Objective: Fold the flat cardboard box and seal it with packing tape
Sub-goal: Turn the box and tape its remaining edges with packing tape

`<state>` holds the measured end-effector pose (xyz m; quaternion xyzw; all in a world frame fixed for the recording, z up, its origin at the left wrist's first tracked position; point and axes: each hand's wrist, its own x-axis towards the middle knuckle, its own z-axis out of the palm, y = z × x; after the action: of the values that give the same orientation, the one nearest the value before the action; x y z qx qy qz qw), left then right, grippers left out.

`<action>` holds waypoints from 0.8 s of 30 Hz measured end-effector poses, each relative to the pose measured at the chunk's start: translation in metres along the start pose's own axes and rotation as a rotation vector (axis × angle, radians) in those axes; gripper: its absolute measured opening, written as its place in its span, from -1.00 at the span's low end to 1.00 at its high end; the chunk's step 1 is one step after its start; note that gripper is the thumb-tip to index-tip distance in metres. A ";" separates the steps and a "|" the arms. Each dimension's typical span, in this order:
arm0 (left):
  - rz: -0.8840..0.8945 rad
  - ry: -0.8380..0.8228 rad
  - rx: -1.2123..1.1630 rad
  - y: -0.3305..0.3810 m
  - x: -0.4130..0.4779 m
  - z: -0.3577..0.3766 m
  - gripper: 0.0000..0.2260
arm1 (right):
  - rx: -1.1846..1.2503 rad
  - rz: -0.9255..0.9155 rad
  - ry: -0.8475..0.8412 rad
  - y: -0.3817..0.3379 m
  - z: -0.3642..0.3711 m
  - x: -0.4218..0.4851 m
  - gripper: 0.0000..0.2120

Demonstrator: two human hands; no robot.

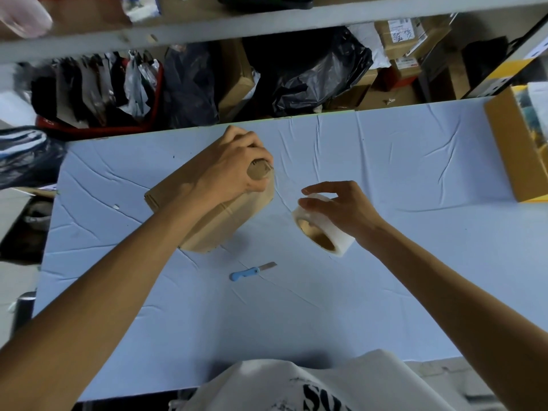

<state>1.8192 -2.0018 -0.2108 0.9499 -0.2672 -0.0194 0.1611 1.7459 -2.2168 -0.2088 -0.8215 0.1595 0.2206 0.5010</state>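
- White printed shirt [296,384] at the bottom edge, nearest the camera; both bare forearms reach out over it.
- Desk [385,307] has a pale blue, creased cover. A blue-handled knife [252,271] lies on it with the blade out, untouched, just this side of the box and the roll.
- Right hand [341,209]: fingers and thumb curled over the top of the tape roll [324,229] and gripping it. The roll is tilted, with its brown core facing the camera.
- Left hand [237,170]: fingers curled round the far upper end of the cardboard box [213,221], thumb pressed on the cardboard.
- The cardboard box sits left of centre on the desk, no longer flat but standing as a block, tipped with one end raised.
- A faint clear strip seems to run from the roll to the held end of the box — not sharp enough to confirm.
- Judgement: folding looks done and sealing is in hand. Left to do: lay the tape along the seam, cut it, and possibly seal the other end. How much tape is already down cannot be told.
- An open brown carton [510,149] sits at the right edge of the desk.
- Beyond the far edge are black plastic bags [311,69], stacked parcels and a red crate [98,129] — a storage room.
- A grey shelf board [267,22] runs overhead.
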 end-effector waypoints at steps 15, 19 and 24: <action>0.114 0.286 -0.102 0.037 -0.056 0.012 -0.72 | 0.037 -0.002 -0.024 0.018 0.000 -0.005 -0.77; 0.034 -0.088 -0.284 0.049 -0.110 0.080 -0.81 | 0.021 -0.008 -0.027 0.018 0.001 -0.006 -0.77; -0.324 -0.214 -0.293 0.029 -0.139 0.154 -0.72 | 0.013 -0.030 -0.026 0.014 0.003 -0.007 -0.78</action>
<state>1.6671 -1.9991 -0.3541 0.9394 -0.1214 -0.1842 0.2625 1.7326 -2.2203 -0.2166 -0.8176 0.1423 0.2226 0.5116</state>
